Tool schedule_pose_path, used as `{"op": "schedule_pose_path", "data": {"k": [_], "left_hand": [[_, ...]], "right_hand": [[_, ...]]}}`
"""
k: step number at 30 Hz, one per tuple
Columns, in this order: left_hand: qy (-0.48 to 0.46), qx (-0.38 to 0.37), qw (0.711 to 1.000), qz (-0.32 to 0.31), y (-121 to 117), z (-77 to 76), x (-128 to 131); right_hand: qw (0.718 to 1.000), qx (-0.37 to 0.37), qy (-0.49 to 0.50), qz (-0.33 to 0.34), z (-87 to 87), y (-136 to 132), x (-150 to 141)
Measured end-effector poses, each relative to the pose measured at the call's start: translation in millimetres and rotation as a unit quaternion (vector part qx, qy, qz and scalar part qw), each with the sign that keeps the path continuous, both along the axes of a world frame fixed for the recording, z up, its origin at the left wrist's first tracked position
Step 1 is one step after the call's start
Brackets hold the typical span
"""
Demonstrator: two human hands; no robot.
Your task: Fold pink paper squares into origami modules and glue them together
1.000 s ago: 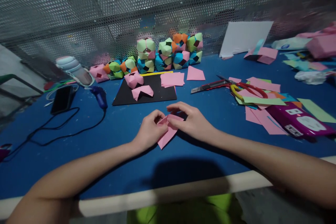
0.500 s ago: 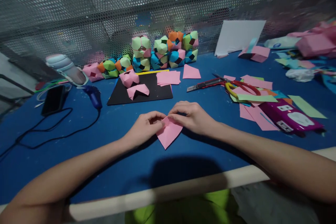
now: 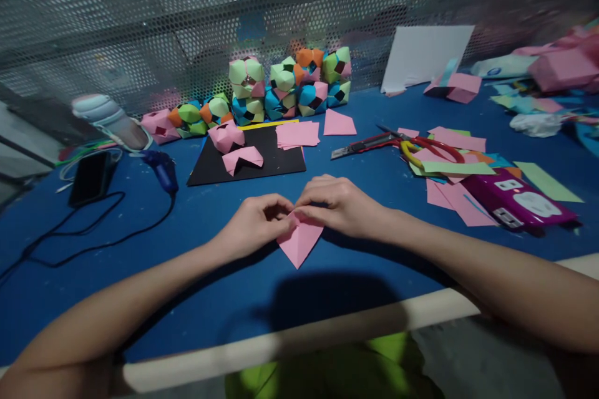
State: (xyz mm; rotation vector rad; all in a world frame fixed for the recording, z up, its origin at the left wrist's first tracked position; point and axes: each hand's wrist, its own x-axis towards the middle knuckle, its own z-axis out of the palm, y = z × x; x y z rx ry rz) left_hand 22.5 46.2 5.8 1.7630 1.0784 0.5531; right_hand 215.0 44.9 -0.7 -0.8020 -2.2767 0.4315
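Paper (image 3: 299, 248), pink and folded to a point, sits between both hands, a little in from the middle of the near edge of the table (image 3: 210, 299), its tip aimed at that edge; the left hand (image 3: 253, 224) pinches its upper left side narrowly; the right hand (image 3: 344, 202) grips the upper right, thumb laid across the top; whether the piece rests on the table, I cannot tell; the step in hand looks like pressing a fold at the upper end, where the thumbs nearly meet; the next move, I judge, calls for even layers and a firm thumb along the crease; farther off, a black sheet (image 3: 276, 165) bears a pink folded piece (image 3: 243, 158) and a pink paper ball (image 3: 226, 136); pink slips (image 3: 298, 134) overlap its far right corner; toward the table's far edge stand multicoloured paper balls (image 3: 247, 78), some stacked two high.
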Motion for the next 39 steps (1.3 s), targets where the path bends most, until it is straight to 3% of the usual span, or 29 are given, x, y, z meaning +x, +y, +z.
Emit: {"op": "schedule_pose_path", "data": {"k": [4,9,13,20,31,39], "left_hand": [[0.009,0.024,0.999,0.024,2.2,-0.8,0.9],[-0.002,0.073,0.99,0.122,8.3,-5.5,1.3],[-0.016,0.08,0.983,0.165,10.5,-10.4,2.3],[-0.04,0.036,0.978,0.203,9.2,-15.1,3.8],[-0.111,-0.051,0.97,0.21,5.5,-17.5,3.7],[-0.164,-0.098,0.962,0.196,3.5,-19.2,3.4]], "right_hand": [[0.999,-0.01,0.033,0.003,0.2,-3.0,-5.3],[0.97,-0.13,0.141,-0.152,3.4,-6.4,-11.1],[0.953,-0.215,0.118,-0.181,-1.4,-5.6,-15.2],[0.973,-0.124,0.081,-0.177,-17.0,0.9,-17.1],[0.978,-0.077,0.136,-0.141,-24.6,-0.1,-18.9],[0.991,0.022,0.121,-0.048,-26.8,-0.1,-16.1]]}}
